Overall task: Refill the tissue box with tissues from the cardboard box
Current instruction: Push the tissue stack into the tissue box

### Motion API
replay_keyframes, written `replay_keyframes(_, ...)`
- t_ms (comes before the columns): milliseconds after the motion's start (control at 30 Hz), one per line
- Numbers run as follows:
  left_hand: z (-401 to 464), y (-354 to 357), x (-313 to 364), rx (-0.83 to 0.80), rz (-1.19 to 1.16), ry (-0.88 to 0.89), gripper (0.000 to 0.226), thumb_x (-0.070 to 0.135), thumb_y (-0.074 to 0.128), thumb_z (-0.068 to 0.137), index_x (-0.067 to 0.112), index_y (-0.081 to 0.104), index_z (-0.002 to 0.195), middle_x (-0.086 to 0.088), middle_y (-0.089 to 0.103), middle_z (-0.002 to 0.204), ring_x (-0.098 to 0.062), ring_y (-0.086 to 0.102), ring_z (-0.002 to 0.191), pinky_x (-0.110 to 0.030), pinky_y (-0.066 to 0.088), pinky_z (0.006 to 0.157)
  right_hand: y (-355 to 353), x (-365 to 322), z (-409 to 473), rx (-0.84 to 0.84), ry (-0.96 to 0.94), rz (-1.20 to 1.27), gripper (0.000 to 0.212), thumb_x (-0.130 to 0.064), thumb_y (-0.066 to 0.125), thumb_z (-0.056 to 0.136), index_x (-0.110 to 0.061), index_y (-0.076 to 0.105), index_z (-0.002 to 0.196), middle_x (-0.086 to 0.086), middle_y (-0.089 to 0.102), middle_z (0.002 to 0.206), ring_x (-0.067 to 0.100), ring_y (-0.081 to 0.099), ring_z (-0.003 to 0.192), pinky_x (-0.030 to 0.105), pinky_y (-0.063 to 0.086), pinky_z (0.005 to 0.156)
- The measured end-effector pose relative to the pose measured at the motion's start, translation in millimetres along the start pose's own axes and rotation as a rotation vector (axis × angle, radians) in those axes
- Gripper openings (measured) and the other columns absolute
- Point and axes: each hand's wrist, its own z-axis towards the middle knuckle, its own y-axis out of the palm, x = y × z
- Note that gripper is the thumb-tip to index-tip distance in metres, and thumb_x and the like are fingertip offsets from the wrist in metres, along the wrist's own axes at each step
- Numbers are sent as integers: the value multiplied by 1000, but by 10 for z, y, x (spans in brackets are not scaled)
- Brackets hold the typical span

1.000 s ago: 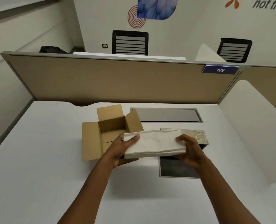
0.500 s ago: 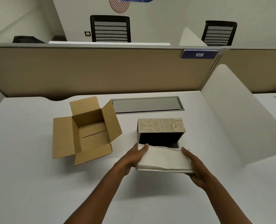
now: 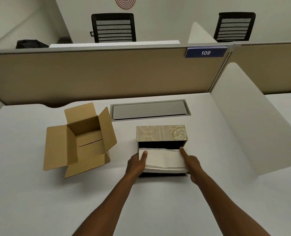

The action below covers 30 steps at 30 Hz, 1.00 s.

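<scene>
A: Firstly, where does the stack of tissues (image 3: 163, 159) lie?

B: Over the open tissue box (image 3: 160, 144), a little right of centre on the white surface (image 3: 39, 193); its far edge dips into the dark interior, its near edge sits above the near wall; the patterned lid (image 3: 161, 133) stands up at the far side.

A: And the hands?

B: Both hold the stack; the left hand (image 3: 138, 163) is curled round its left end, the right hand (image 3: 191, 163) holds its right end and reaches forward along the top.

A: What of the source?

B: A cardboard box (image 3: 83, 138) rests to the left of the tissue box, apart from it; all four flaps are folded outward; no contents show inside.

A: Surroundings?

B: A grey hatch (image 3: 150, 110) is set into the surface beyond both boxes; a beige partition (image 3: 107, 74) runs behind, bearing a blue plate (image 3: 205, 52) marked 109; a white divider (image 3: 252, 125) bounds the right side.
</scene>
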Motion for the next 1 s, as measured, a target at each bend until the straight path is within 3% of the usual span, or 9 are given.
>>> replay_keyframes(100, 81, 30, -4, 17, -14, -23, 59, 58, 47, 97, 14, 58, 135, -6, 64, 130, -24, 59, 113, -34, 49, 91, 64, -30, 64, 35, -20, -42, 81, -75, 52, 88, -6, 55, 131, 12, 60, 128, 32, 57, 116, 47, 50, 97)
replay_keyframes(267, 141, 63, -19, 32, -54, -46, 55, 53, 44, 100, 17, 51, 141, -6, 58, 137, -21, 54, 110, -32, 44, 88, 86, 40, 103, 70, -74, -93, 71, -69, 41, 97, -10, 56, 135, 10, 60, 133, 27, 54, 109, 39, 41, 84)
replay_keyframes(433, 167, 59, -78, 4, -82, -92, 59, 53, 34, 103, 20, 38, 151, -7, 45, 151, -28, 45, 134, -39, 40, 105, 114, 41, 143, 20, -51, -50, 60, -71, 39, 96, -19, 60, 118, 8, 61, 129, 28, 56, 110, 41, 42, 89)
replay_keyframes(567, 182, 83, -55, 0, -121, -85, 60, 54, 31, 103, 22, 32, 154, -6, 37, 157, -29, 38, 140, -44, 35, 113, 138, 33, 162, 27, -39, -20, 72, -69, 41, 97, -14, 52, 142, 8, 54, 145, 30, 52, 127, 45, 43, 102)
replay_keyframes(667, 215, 83, -38, 9, -113, -59, 59, 53, 33, 103, 23, 34, 153, -5, 38, 157, -27, 38, 140, -43, 35, 114, 116, 29, 170, 20, -47, -15, 68, -65, 41, 99, -12, 54, 140, 10, 57, 139, 27, 53, 114, 41, 43, 92)
replay_keyframes(767, 229, 59, -10, -9, -231, -69, 45, 47, 41, 103, 23, 51, 141, -2, 54, 143, -21, 52, 121, -33, 41, 96, 62, 53, 199, 11, -51, -12, 59, -59, 48, 99, -12, 59, 134, 8, 62, 131, 26, 58, 111, 40, 46, 87)
replay_keyframes(833, 226, 43, 13, -37, -302, -91, 35, 46, 44, 101, 27, 59, 127, -4, 62, 131, -20, 57, 112, -34, 45, 91, 37, 66, 208, -14, -38, 73, 48, -52, 59, 97, -12, 63, 124, 9, 67, 123, 26, 63, 105, 38, 51, 81)
replay_keyframes(900, 225, 40, -4, -49, -332, -107, 32, 45, 43, 102, 26, 59, 123, -5, 63, 128, -22, 58, 111, -36, 46, 95, 31, 67, 198, -67, -23, 174, 38, -44, 67, 94, -13, 65, 116, 11, 70, 117, 26, 66, 101, 36, 52, 74)
replay_keyframes(1000, 225, 47, -59, -54, -357, -123, 44, 44, 40, 103, 20, 55, 137, -6, 58, 137, -26, 52, 125, -42, 39, 111, 35, 86, 188, -150, -17, 276, 42, -34, 74, 90, -11, 62, 124, 14, 71, 120, 33, 67, 110, 41, 56, 79)
